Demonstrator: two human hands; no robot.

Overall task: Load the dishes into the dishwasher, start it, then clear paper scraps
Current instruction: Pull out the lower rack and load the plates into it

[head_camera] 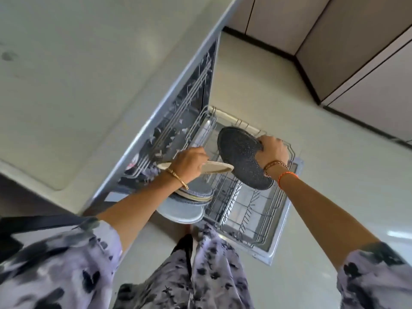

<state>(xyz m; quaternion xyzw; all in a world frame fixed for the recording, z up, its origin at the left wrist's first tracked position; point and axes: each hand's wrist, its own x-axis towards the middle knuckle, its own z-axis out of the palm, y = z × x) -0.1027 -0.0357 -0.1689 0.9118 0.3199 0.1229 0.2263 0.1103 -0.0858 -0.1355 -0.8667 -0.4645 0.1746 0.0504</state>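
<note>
The dishwasher (178, 112) stands open under the counter, its lower wire rack (252, 210) pulled out over the door. My right hand (273, 150) grips a dark speckled plate (240, 157) by its rim, tilted on edge above the rack. My left hand (189, 162) holds a cream plate (219, 168) nearly flat, just left of the dark one. Below my left forearm lies a stack of grey and blue plates (189, 202), partly hidden by the arm.
A pale countertop (73, 90) fills the left side. Beige cabinets (356, 52) with a dark plinth run along the far right across the light floor (334, 157). The upper rack (178, 121) inside the machine holds several items.
</note>
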